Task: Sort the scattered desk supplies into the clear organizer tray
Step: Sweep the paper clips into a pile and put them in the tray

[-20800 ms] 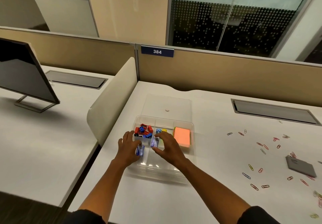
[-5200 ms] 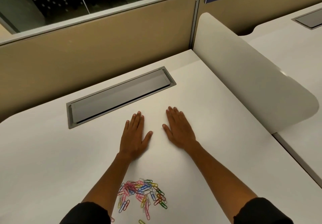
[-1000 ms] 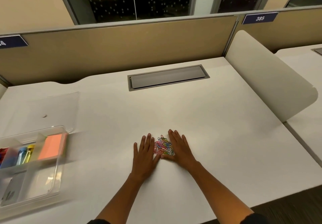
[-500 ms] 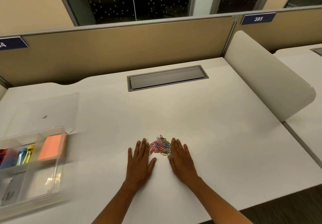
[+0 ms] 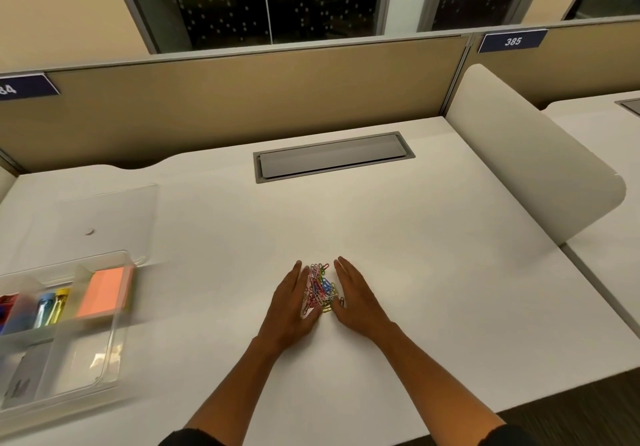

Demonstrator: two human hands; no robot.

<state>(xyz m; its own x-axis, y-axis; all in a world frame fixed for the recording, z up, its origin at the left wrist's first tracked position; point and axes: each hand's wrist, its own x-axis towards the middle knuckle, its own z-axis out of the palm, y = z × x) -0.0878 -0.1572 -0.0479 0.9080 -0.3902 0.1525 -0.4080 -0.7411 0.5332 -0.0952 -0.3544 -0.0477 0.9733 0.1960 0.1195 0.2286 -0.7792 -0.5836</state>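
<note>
A: Paper clips [image 5: 320,288] were the one supply not yet in the clear organizer tray [image 5: 114,352]; they lay in a tight coloured heap on the white desk [image 5: 433,272], well to the right of the tray.

B: And what had the tray taken in by then?

A: Its far row held an orange pad of sticky notes [image 5: 104,291] in the compartment nearest the heap, then yellow and blue clips [image 5: 50,307] in the next one, and something red at the frame's edge, too blurred to name. A grey item [image 5: 20,381] sat in a near compartment. The near compartment on the heap's side looked empty, as far as I could judge.

B: So most of it was done?

A: I'd say so. Nothing else lay loose on the desk in view, so moving the heap across to the tray seemed the last job. The clear lid [image 5: 104,217] lay flat on the desk just beyond the tray.

B: The hands?

A: Both were open, fingers straight and close together, tilted up on their little-finger edges. The left hand [image 5: 289,307] pressed against the tray-side flank of the heap, the right hand [image 5: 356,301] against the other flank. They walled the clips in between the palms. Neither hand had curled round anything or lifted a clip.

B: Any strays?

A: One or two clips [image 5: 342,301] poked out beside the right palm.
</note>
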